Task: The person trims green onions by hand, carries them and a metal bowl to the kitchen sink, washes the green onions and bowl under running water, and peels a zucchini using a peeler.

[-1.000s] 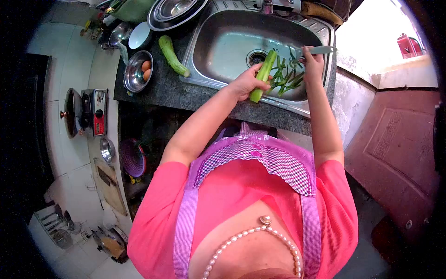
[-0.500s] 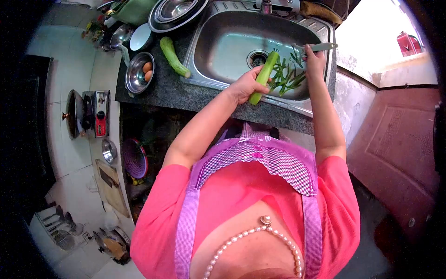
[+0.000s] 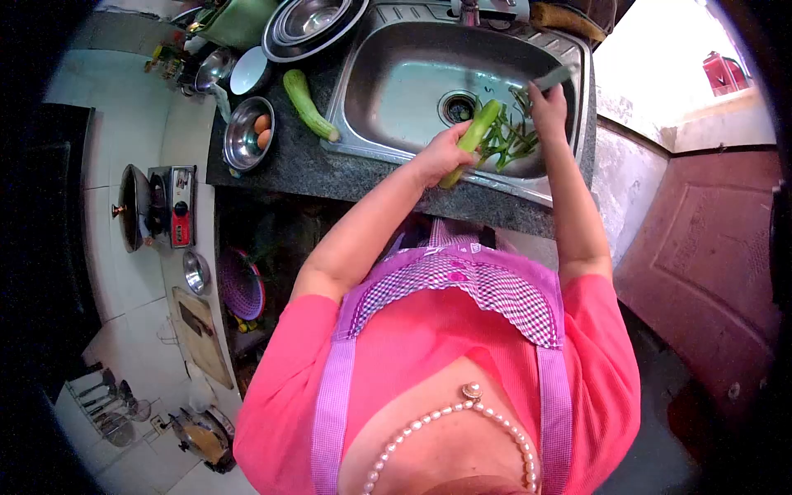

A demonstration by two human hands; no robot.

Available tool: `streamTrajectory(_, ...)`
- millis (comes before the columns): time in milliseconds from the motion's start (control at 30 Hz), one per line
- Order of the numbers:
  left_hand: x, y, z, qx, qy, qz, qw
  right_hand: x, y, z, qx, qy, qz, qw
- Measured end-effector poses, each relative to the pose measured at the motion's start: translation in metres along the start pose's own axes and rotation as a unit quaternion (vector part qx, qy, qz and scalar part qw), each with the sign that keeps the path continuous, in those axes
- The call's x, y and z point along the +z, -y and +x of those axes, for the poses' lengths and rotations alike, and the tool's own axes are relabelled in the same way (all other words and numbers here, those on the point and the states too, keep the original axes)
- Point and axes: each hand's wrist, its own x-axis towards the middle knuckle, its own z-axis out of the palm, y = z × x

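Note:
My left hand [image 3: 446, 154] is wrapped round a light green peeled gourd [image 3: 478, 132], tilted over the front edge of the sink [image 3: 404, 91]. In my right hand [image 3: 549, 111], above the sink's right side, is a pale-handled tool [image 3: 554, 77]; its working end is hard to make out. Dark green peel strips [image 3: 516, 140] lie in the sink between my hands, right of the drain. A second gourd [image 3: 307, 106], with its skin on, rests on the counter left of the sink.
Left on the dark counter [image 3: 305, 169] stand a steel bowl [image 3: 240, 148] with brown eggs [image 3: 262, 131], a white bowl [image 3: 248, 71] and stacked steel basins [image 3: 285, 41]. The faucet [image 3: 469, 11] is behind the sink. A stove [image 3: 181, 206] and cutting board [image 3: 202, 338] are further left.
My right hand has moved slightly down and left, and the tool in it has turned to a steeper slant. The gourd in my left hand has tilted a little more to the right.

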Motion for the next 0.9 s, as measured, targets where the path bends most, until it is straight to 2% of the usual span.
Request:
streamTrajectory(33, -0.003, -0.001, 0.003, -0.001, -0.004, -0.021, 1.000, 0.000, -0.010, -0.003, 0.012, -0.008, 0.101, 0.995)
streamTrajectory(67, -0.006, 0.002, 0.004, -0.007, -0.008, -0.045, 0.999, -0.005, 0.006, -0.013, 0.082, 0.033, 0.211, 0.973)
streamTrajectory(167, -0.007, -0.002, 0.004, -0.027, -0.004, -0.107, 0.994, -0.006, 0.030, -0.033, 0.137, 0.196, 0.361, 0.901)
streamTrajectory(200, -0.007, -0.002, 0.005, -0.027, 0.000, -0.113, 0.993, -0.005, 0.041, -0.039, 0.141, 0.236, 0.353, 0.894)
streamTrajectory(233, -0.007, -0.001, 0.006, -0.028, 0.004, -0.120, 0.992, -0.003, 0.045, -0.042, 0.115, 0.277, 0.290, 0.909)
streamTrajectory(300, -0.011, 0.003, 0.008, -0.028, 0.015, -0.115, 0.993, 0.006, 0.037, -0.034, 0.122, 0.248, 0.328, 0.903)
streamTrajectory(400, -0.006, -0.002, 0.002, -0.039, 0.038, -0.170, 0.984, 0.012, 0.014, -0.013, 0.075, 0.063, 0.272, 0.957)
streamTrajectory(433, -0.006, -0.007, 0.000, -0.045, 0.046, -0.196, 0.979, 0.005, 0.017, -0.012, 0.098, 0.051, 0.294, 0.949)
streamTrajectory(500, -0.009, -0.012, 0.001, -0.049, 0.042, -0.232, 0.971, -0.002, 0.023, -0.020, 0.155, 0.068, 0.381, 0.909)
streamTrajectory(567, -0.007, -0.011, 0.003, -0.057, 0.040, -0.274, 0.959, -0.005, 0.033, -0.031, 0.149, 0.166, 0.399, 0.889)
streamTrajectory(600, -0.008, -0.008, 0.005, -0.056, 0.040, -0.251, 0.966, -0.005, 0.039, -0.037, 0.147, 0.212, 0.407, 0.876)
streamTrajectory(633, -0.007, -0.007, 0.006, -0.061, 0.041, -0.247, 0.966, -0.005, 0.049, -0.044, 0.149, 0.251, 0.391, 0.873)
streamTrajectory(700, -0.005, -0.005, 0.007, -0.072, 0.043, -0.237, 0.968, 0.006, 0.045, -0.043, 0.152, 0.260, 0.377, 0.876)
streamTrajectory(833, -0.005, -0.006, 0.000, -0.098, 0.092, -0.250, 0.959, 0.013, 0.027, -0.013, 0.124, 0.090, 0.325, 0.933)
streamTrajectory(900, -0.004, -0.012, -0.001, -0.102, 0.085, -0.259, 0.957, 0.008, 0.019, -0.011, 0.135, 0.003, 0.335, 0.933)
